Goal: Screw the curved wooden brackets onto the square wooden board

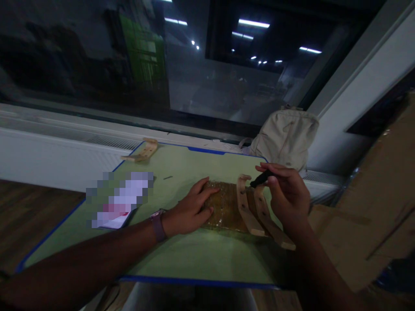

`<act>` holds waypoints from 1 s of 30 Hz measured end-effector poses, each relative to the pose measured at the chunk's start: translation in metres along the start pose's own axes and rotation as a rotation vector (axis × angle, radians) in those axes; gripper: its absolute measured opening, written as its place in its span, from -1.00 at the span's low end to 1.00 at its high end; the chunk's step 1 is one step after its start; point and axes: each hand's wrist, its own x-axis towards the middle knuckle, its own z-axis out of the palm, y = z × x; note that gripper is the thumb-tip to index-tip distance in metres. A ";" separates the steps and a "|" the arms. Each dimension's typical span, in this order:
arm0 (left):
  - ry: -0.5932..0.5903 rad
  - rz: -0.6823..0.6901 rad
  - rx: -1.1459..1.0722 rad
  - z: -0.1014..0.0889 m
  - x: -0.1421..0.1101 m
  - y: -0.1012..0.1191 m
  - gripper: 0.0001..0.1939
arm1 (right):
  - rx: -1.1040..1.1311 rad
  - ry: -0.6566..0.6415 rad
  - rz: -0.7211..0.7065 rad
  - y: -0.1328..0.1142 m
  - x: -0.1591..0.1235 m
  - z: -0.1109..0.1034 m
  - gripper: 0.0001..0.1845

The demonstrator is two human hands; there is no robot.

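A brown block wrapped in shiny clear tape lies on the pale green tabletop. My left hand, fingers spread, rests on the block's left end. Two curved wooden pieces with dark holes lie side by side across its right part: the left wooden piece and the right wooden piece. My right hand grips a black marker-like tool between thumb and fingers. Its tip points down and left, close to the upper ends of the wooden pieces; whether it touches them I cannot tell.
Another curved wooden piece lies at the table's far left corner. A phone, partly blurred out, is left of my left hand. A beige backpack stands behind the table by the window, and a large cardboard box borders the right side.
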 end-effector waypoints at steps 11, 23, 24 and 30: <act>0.019 0.008 -0.026 0.002 -0.001 -0.001 -0.47 | -0.195 0.081 -0.095 0.009 0.003 -0.011 -0.83; -0.005 -0.014 -0.031 0.001 -0.001 0.001 -0.49 | -0.057 0.113 -0.119 0.007 0.004 0.000 -0.77; -0.005 -0.015 -0.026 0.002 -0.001 0.001 -0.49 | -0.067 0.113 -0.126 0.008 0.004 -0.002 -0.76; -0.010 -0.014 -0.009 0.004 -0.001 0.000 -0.48 | 0.041 -0.080 -0.013 0.000 0.003 -0.001 -0.85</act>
